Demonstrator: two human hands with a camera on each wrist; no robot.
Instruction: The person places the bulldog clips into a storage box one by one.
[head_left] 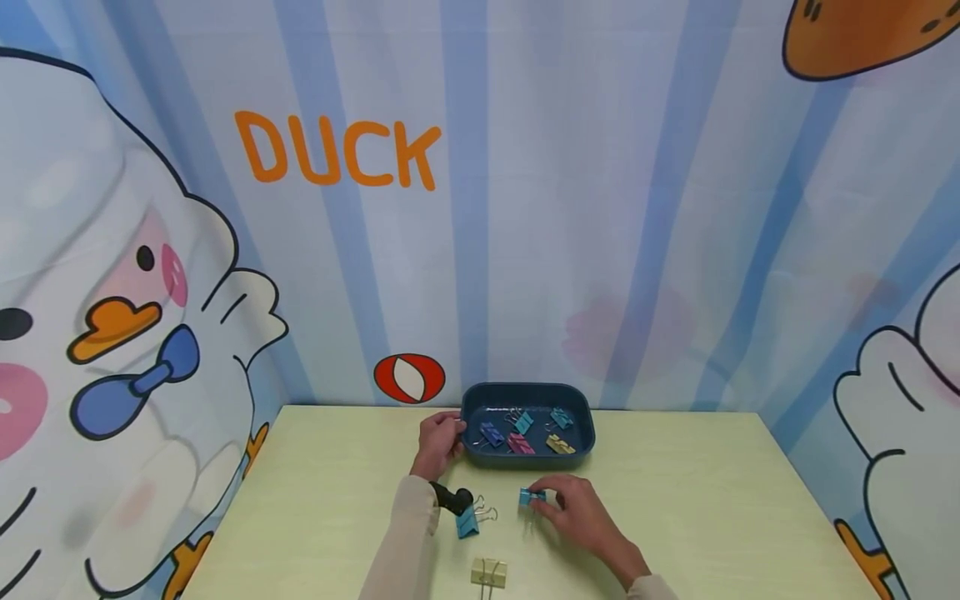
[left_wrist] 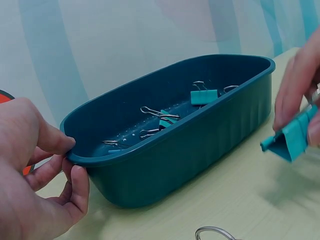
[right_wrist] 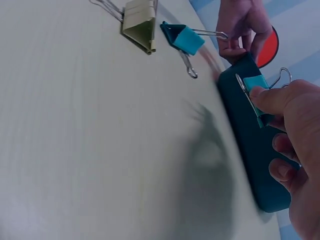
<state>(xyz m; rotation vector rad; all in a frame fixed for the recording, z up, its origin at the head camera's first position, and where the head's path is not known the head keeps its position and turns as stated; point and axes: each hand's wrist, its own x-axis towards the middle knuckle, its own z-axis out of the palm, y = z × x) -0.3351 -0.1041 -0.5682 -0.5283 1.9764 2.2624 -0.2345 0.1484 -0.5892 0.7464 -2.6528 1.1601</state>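
A dark teal plastic basket (head_left: 527,461) stands at the back of the table, several binder clips in blue, teal, pink and yellow lying inside. My left hand (head_left: 438,443) pinches the basket's left end, thumb over the rim and fingers beneath it, as the left wrist view shows. Between thumb and fingers my right hand (head_left: 579,510) holds a teal binder clip (right_wrist: 256,86), raised above the table in front of the basket. Another teal binder clip (head_left: 467,523) lies on the table near my left wrist. Closer to me is a pale yellow binder clip (head_left: 489,572).
The pale yellow table (head_left: 675,483) ends at a printed curtain (head_left: 525,208) with duck pictures, right behind the basket. A black strap piece (head_left: 454,500) sits at my left wrist, overlapping the loose teal clip in the head view.
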